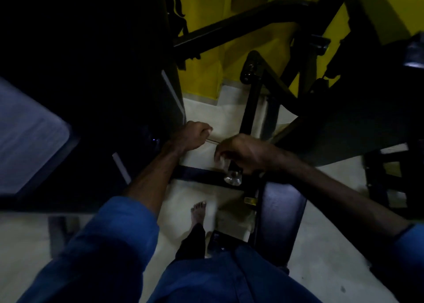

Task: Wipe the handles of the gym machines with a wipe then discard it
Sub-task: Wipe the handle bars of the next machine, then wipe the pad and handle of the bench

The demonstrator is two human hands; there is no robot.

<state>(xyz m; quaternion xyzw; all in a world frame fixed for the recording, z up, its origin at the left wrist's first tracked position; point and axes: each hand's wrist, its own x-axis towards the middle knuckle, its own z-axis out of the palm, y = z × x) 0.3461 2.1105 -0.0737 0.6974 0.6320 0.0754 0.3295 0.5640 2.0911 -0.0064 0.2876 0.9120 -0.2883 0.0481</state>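
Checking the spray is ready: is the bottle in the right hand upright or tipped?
Roughly upright, as far as the blur allows: the right hand grips the bottle near its dark top, and its clear body hangs below the fingers.

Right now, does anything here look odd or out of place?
Nothing looks spilled or broken. The one oddity: the right hand grips what looks like a small clear bottle, not a wipe, and the left hand is curled with only a pale scrap showing at its fingertips. The picture is dark and blurred.
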